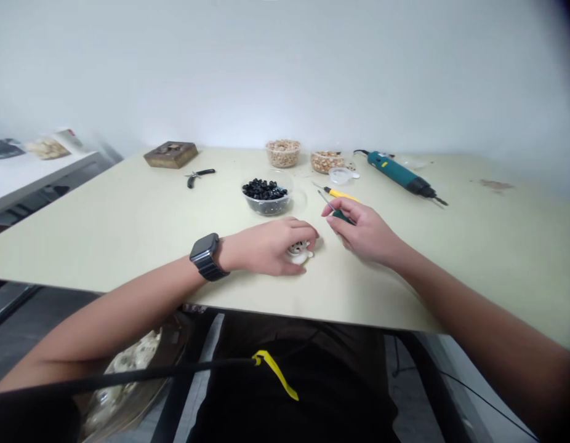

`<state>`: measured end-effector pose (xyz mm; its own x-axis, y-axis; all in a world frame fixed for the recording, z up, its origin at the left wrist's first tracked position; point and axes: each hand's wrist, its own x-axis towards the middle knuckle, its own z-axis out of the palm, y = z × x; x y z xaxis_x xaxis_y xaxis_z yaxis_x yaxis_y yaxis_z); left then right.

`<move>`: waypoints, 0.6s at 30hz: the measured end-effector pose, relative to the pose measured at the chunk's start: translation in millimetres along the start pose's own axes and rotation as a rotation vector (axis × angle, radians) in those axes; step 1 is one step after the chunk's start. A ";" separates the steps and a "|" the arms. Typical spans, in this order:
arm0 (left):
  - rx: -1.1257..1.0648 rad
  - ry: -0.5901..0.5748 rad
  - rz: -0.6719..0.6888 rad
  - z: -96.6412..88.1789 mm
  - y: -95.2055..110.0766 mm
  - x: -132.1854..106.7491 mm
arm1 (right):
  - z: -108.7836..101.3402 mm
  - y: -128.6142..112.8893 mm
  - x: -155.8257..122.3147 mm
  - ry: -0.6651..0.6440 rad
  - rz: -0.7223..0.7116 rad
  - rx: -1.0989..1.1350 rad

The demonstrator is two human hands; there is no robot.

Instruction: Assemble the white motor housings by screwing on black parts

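Note:
My left hand (266, 247), with a black watch (205, 256) on its wrist, rests on the pale table (174, 246) and grips a small white object (300, 255) with a patterned top, partly hidden by my fingers. My right hand (367, 231) pinches a green-handled pointed tool (341, 216), its thin metal tip (324, 200) angled away from me. Just past that tip lies a yellow-handled tool (343, 195). A clear bowl of black beads (265, 197) stands beyond my left hand, and the hands are apart.
Along the far side are a wooden box (170, 154), black-handled pliers (197, 176), two tubs of tan granules (283, 154), a small clear cup (341, 176) and a teal rotary tool (398, 173) with a cord. A white side table (36, 175) stands to the left.

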<state>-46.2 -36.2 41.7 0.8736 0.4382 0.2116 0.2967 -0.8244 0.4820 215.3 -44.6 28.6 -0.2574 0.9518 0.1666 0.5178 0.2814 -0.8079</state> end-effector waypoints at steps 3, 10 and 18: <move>0.169 -0.122 -0.079 -17.4 7.8 -10.3 | 0.0 -1.9 -2.2 -0.019 0.039 -0.033; 0.141 -0.124 -0.302 -46.0 12.6 -73.3 | 1.8 -5.9 -4.4 -0.040 0.118 -0.103; 0.238 0.118 -0.345 -28.7 26.2 -147.7 | -0.2 12.1 -2.1 -0.057 0.176 -0.134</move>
<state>-178.5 -112.2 47.5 0.6618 0.7290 0.1748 0.6562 -0.6761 0.3351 222.2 -43.2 18.6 -0.1977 0.9803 -0.0053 0.6615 0.1294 -0.7387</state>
